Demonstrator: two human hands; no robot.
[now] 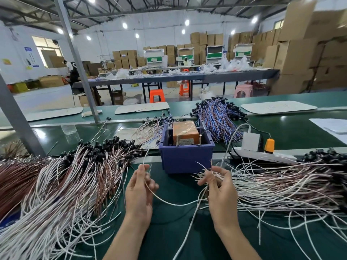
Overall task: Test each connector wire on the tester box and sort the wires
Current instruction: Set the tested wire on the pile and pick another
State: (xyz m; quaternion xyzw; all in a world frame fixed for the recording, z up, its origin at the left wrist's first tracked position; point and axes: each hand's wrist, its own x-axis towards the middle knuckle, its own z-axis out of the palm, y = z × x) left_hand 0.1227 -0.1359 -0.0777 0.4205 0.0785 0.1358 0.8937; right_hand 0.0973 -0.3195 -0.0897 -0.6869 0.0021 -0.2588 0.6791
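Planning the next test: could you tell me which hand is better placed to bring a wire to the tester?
Left, probably. The left hand pinches a single wire, its free end rising beside the bin holding the tester; the right hand grips a whole bundle.

hands (139,188) holding wires (174,204), tester box (185,131) behind

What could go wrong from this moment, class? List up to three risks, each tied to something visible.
1. The white wire runs from the left hand toward the bundle the right hand grips; pulling may drag neighbours and tangle them.
2. The left pile and right pile look alike, so a tested wire could land wrongly.
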